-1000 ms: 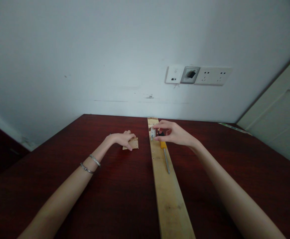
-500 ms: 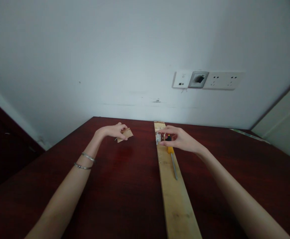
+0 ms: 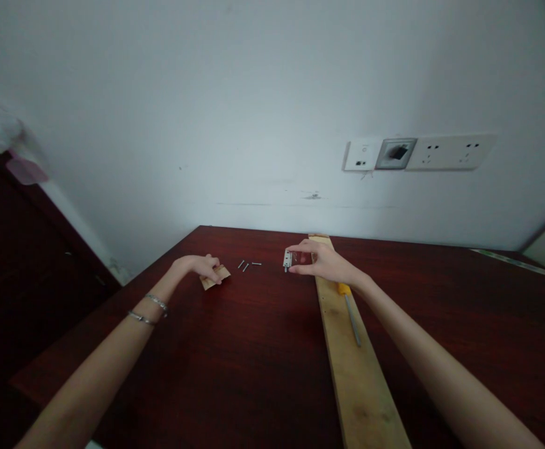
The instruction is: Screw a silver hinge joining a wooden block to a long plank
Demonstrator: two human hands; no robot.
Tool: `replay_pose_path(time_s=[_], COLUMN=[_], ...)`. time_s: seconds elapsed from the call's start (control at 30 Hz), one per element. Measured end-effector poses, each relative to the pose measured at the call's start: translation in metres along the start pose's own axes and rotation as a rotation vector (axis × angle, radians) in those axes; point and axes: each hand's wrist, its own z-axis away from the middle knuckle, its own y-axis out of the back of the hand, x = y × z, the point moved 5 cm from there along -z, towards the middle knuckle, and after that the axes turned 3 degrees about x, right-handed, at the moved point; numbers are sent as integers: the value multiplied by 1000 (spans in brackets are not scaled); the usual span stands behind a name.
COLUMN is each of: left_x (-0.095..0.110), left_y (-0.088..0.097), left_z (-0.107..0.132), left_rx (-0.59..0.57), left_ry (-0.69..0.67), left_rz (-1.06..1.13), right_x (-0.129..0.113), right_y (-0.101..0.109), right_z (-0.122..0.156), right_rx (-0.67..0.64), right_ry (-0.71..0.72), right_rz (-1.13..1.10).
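White wall (image 3: 254,112) beyond both hands; dark red desk (image 3: 263,349) below them. Long wooden board (image 3: 361,386) lies on the desk, running under the right hand (image 3: 323,264) and on toward the viewer; can't tell if that hand touches it. Socket panel (image 3: 450,153) on the wall, up and right of the right hand. Left hand (image 3: 199,267) well apart from the right, each gripping something. Screwdriver (image 3: 353,321) on the board, just nearer the viewer than the right hand, yellow handle partly hidden by it. Small wood piece (image 3: 210,283) clamped between left thumb and fingers. Metal hinge (image 3: 287,258) pinched in the right fingertips, left of the board; desk contact unclear. Three screws (image 3: 245,267) on the desk, just right of the left hand.
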Motion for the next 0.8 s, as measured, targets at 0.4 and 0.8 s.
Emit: replay_pose_path(time_s=[0.4, 0.8], left_x=[8, 97], left_y=[-14, -32], left_z=[12, 43], left_rx=[-22, 164], left_ry=[68, -513], left_rz=[-127, 982], right_x=[-8, -18], right_y=[-39, -66], right_z=[-34, -45], right_rx=[2, 15], right_ry=[4, 74], right_rz=[-100, -164])
